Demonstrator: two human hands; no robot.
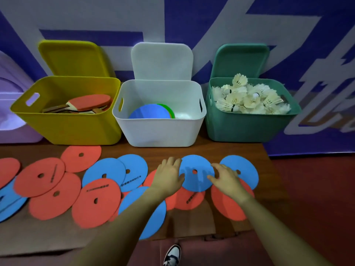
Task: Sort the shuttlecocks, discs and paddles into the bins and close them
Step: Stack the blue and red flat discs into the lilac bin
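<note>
Several flat blue and red discs lie spread over the brown table (221,150). My left hand (169,175) and my right hand (226,177) rest with relaxed fingers on either side of one blue disc (196,181), touching its edges. Behind stand three open bins. The yellow bin (76,127) holds paddles (90,102). In the white bin (159,131) lie a blue disc (149,112) and a green one beneath it. The green bin (249,127) is heaped with white shuttlecocks (249,98).
Each bin's lid leans upright behind it against the blue and white wall. A purple container (11,116) stands at the far left. The table's right edge drops to a red floor (317,189). A shoe (172,254) shows below the front edge.
</note>
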